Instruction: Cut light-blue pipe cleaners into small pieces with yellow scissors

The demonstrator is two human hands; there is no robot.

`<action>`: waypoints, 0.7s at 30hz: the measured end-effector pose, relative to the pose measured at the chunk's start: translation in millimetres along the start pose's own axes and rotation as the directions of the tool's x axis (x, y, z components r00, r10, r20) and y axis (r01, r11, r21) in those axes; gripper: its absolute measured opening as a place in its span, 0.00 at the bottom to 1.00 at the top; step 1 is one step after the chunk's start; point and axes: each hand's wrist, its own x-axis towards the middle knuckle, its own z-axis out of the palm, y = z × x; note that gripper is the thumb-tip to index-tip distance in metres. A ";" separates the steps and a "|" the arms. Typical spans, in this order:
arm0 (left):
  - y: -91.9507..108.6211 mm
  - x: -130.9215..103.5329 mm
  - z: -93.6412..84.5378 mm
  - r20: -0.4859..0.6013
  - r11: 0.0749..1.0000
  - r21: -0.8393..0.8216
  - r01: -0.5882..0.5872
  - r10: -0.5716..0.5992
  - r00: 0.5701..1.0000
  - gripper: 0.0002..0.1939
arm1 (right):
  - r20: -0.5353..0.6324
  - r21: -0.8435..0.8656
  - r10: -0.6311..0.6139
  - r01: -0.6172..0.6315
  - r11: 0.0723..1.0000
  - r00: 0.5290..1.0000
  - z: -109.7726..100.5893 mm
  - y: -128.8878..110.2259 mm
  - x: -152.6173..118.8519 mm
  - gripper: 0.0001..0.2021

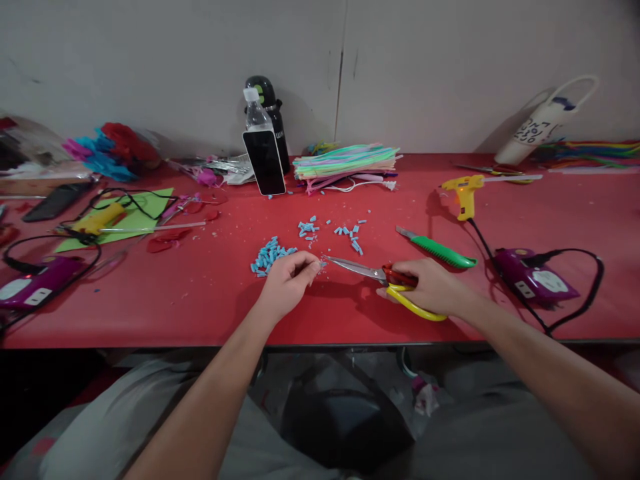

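Note:
My right hand (425, 287) is closed around scissors (357, 268) with one red and one yellow handle loop. Their blades look nearly together, and the tips point left at my other hand. My left hand (290, 283) is pinched just beside those tips; whatever sits between its fingertips is too small to make out, though a bit of pale blue shows there. Behind and left of that hand lies a pile of short blue pieces (270, 255). Two looser groups, blue pieces (308, 228) and more blue pieces (354, 235), lie farther back on the red tabletop (210, 300).
A green utility knife (443, 252) lies right of the scissors. Beyond it are a yellow glue gun (465, 193) and a purple power box (537, 279). A phone (265, 161) leans on a bottle (257, 117) near pastel pipe cleaners (345, 163). Another glue gun (103, 219) lies left.

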 end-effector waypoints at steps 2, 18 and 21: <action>-0.5 0.0 -0.5 0.005 0.999 -0.033 0.004 -0.004 1.000 0.13 | 0.003 0.002 -0.001 0.001 1.000 1.000 -0.1 -0.2 -0.4 0.20; 2.4 0.3 0.8 0.010 1.000 -0.021 0.007 -0.007 1.000 0.14 | -0.007 -0.052 -0.013 0.013 0.999 1.000 0.6 -0.2 1.8 0.20; 2.4 0.6 0.8 0.014 1.000 -0.022 0.010 -0.009 1.000 0.14 | 0.000 -0.055 -0.018 0.018 0.998 1.000 -0.1 -1.0 2.2 0.20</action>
